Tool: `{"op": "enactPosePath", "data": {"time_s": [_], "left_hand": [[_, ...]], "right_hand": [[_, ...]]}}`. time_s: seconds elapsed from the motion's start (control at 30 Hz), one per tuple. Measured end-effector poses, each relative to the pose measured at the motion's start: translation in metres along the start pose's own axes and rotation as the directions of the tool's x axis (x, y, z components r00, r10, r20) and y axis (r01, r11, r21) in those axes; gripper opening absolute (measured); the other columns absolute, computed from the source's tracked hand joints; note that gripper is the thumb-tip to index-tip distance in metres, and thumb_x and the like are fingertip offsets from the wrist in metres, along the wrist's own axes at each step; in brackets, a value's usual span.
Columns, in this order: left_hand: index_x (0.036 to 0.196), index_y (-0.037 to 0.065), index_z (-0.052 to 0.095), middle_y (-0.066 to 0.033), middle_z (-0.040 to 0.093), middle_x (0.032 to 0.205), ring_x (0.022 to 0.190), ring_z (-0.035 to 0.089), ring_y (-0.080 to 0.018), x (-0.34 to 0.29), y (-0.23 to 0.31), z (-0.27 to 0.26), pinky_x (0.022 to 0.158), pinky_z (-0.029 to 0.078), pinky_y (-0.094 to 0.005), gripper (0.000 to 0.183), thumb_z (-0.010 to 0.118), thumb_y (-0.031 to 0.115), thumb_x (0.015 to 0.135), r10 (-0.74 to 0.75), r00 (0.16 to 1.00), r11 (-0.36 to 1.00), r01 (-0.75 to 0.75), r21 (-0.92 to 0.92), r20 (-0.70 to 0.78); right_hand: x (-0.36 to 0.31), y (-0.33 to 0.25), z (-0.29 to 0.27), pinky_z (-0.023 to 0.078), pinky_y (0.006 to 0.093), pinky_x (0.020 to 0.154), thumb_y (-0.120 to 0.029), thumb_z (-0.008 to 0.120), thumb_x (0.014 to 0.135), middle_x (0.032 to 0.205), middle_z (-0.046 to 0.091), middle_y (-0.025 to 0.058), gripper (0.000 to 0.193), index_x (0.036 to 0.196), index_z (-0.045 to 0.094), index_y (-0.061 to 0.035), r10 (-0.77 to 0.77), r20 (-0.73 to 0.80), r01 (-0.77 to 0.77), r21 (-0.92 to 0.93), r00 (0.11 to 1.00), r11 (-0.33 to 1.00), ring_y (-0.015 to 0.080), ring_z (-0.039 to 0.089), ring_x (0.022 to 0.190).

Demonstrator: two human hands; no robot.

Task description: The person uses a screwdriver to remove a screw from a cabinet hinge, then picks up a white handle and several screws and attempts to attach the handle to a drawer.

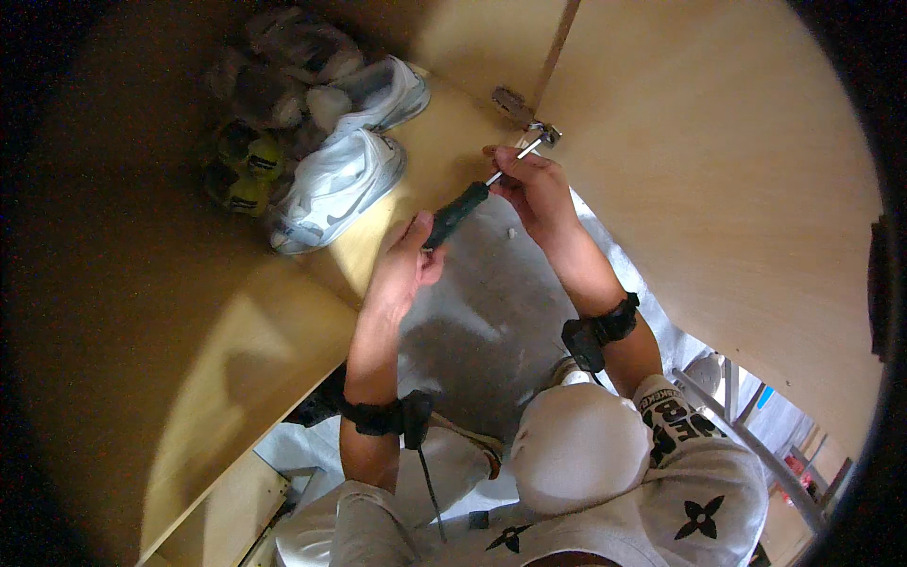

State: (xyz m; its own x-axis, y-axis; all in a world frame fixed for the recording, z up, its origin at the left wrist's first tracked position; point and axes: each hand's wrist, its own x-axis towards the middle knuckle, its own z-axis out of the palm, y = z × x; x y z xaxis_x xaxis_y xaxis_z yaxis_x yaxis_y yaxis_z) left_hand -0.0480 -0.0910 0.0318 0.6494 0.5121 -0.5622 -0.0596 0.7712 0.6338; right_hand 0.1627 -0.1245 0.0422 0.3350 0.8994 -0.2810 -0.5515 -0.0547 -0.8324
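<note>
A screwdriver with a dark green handle and a pale metal shaft slants up and to the right. My left hand is closed round the butt end of its handle. The fingers of my right hand pinch the shaft partway along. At the far end, the tip meets a metal cabinet hinge beside the wooden door; whether it sits in a screw is too small to tell. A darker hinge part shows just behind, on the cabinet side.
White sneakers and several other shoes, one of them yellow and black, lie inside the wooden cabinet left of my hands. Grey floor shows below my hands. A metal frame stands at the lower right, beyond the door's edge.
</note>
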Motion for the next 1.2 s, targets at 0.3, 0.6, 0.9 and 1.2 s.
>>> {"op": "enactPosePath", "data": {"time_s": [0.3, 0.6, 0.9, 1.2], "left_hand": [[0.097, 0.002, 0.05, -0.0044, 0.054, 0.078, 0.064, 0.051, -0.0091, 0.005, -0.012, 0.03, 0.057, 0.042, -0.0228, 0.016, 0.06, 0.007, 0.085, 0.743, 0.666, 0.565, -0.57, 0.597, -0.067], [0.101, 0.002, 0.052, -0.0033, 0.054, 0.074, 0.055, 0.048, -0.0089, 0.01, -0.019, 0.037, 0.05, 0.04, -0.0236, 0.018, 0.058, 0.005, 0.085, 0.523, 0.844, 0.814, -0.453, 0.364, -0.12], [0.102, 0.001, 0.052, -0.0083, 0.058, 0.077, 0.053, 0.05, -0.0113, 0.02, -0.027, 0.029, 0.05, 0.043, -0.0264, 0.026, 0.057, 0.024, 0.09, 0.252, 0.963, 0.951, -0.229, 0.205, -0.093], [0.111, -0.001, 0.053, -0.0093, 0.061, 0.096, 0.071, 0.059, -0.0155, 0.016, -0.019, 0.019, 0.067, 0.048, -0.0279, 0.035, 0.05, 0.03, 0.094, 0.08, 0.995, 0.994, -0.076, -0.073, 0.054]], "right_hand": [[-0.019, 0.016, 0.015, 0.048, 0.0303, 0.081, -0.011, 0.065, 0.084, 0.099, 0.063, 0.0074, 0.025, 0.104, 0.06, 0.0026, 0.093, 0.13, -0.072, -0.161, 0.987, 0.984, 0.0161, 0.06, 0.089], [-0.023, 0.011, 0.008, 0.048, 0.0319, 0.085, -0.003, 0.061, 0.084, 0.1, 0.061, 0.0069, 0.029, 0.112, 0.055, 0.0026, 0.16, 0.06, -0.161, 0.011, 0.985, 0.987, 0.0169, 0.059, 0.092], [-0.024, 0.011, 0.001, 0.048, 0.0309, 0.084, -0.003, 0.061, 0.084, 0.1, 0.062, 0.008, 0.029, 0.112, 0.055, 0.001, 0.114, 0.075, -0.122, 0.115, 0.991, 0.986, 0.0173, 0.059, 0.094], [-0.023, 0.015, -0.004, 0.046, 0.0333, 0.086, -0.003, 0.058, 0.086, 0.098, 0.062, 0.0071, 0.023, 0.108, 0.058, 0.0003, 0.095, 0.07, -0.108, 0.202, 0.993, 0.973, 0.0161, 0.058, 0.095]]}}
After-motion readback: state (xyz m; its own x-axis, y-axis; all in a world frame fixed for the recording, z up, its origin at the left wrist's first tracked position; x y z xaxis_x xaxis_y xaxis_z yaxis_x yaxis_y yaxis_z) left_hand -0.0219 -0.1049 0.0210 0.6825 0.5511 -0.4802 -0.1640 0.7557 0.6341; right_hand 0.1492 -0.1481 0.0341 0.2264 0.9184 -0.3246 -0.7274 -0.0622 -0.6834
